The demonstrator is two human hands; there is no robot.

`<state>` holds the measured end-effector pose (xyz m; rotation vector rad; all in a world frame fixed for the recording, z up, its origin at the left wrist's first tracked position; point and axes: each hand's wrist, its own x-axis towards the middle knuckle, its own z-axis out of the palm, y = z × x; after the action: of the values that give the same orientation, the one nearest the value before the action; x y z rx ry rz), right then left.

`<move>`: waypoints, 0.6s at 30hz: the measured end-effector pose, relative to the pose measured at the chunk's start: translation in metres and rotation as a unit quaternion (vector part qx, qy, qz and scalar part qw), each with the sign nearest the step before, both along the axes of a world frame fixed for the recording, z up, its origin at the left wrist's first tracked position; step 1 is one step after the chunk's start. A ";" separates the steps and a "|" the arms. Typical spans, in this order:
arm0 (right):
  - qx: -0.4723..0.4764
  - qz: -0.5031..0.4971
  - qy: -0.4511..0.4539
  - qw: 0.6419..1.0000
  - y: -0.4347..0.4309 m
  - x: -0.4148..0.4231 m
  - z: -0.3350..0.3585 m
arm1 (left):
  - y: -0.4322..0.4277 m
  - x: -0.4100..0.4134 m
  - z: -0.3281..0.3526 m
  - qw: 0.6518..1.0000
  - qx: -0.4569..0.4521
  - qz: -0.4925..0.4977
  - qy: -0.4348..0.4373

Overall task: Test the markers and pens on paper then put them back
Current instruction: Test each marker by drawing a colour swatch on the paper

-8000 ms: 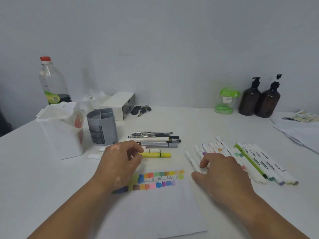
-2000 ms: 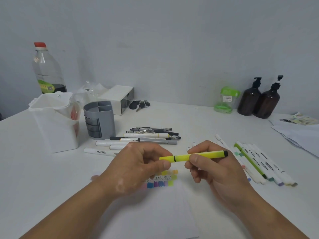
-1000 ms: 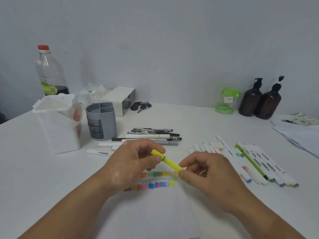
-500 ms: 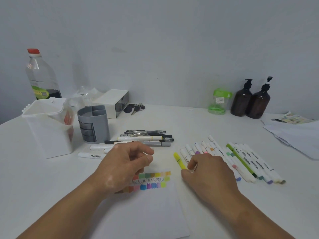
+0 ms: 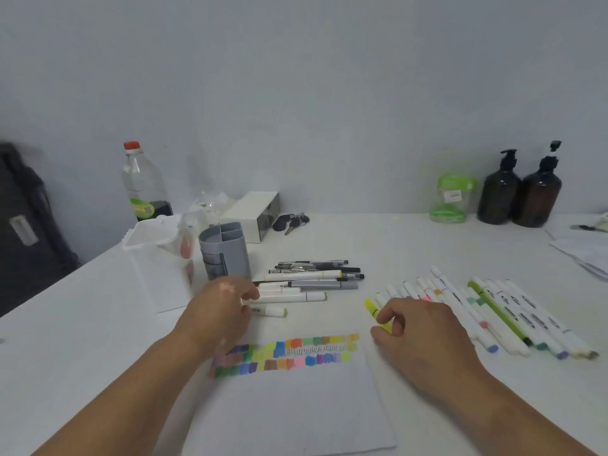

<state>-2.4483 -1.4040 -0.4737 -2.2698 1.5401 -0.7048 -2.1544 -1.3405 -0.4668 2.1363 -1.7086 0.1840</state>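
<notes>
Fingers of right hand (image 5: 424, 327) pinch yellow marker (image 5: 373, 311); grey holder (image 5: 227, 255) compartments look empty

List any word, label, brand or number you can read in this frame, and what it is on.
None can be read.
Clear plastic bottle with red cap: green label, blurred.
Green-lidded clear jar: white sticker, too small.
White markers with black barrel print: blurred.
White paper sheet with colour swatches: a scribble line, no words.
</notes>
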 end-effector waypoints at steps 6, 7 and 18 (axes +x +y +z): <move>0.012 0.023 -0.046 0.999 0.003 -0.003 0.000 | -0.005 0.000 -0.004 0.991 0.068 -0.031 -0.111; 0.012 0.025 -0.048 0.998 0.003 -0.003 0.000 | -0.006 -0.001 -0.004 0.988 0.080 -0.035 -0.128; -0.004 0.074 -0.090 0.993 0.006 -0.003 0.005 | -0.003 -0.053 0.042 0.894 -0.001 -0.138 0.425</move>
<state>-2.4513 -1.3978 -0.4687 -2.2287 1.2751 -0.8484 -2.2072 -1.3431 -0.4250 1.5509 -1.4042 -0.7249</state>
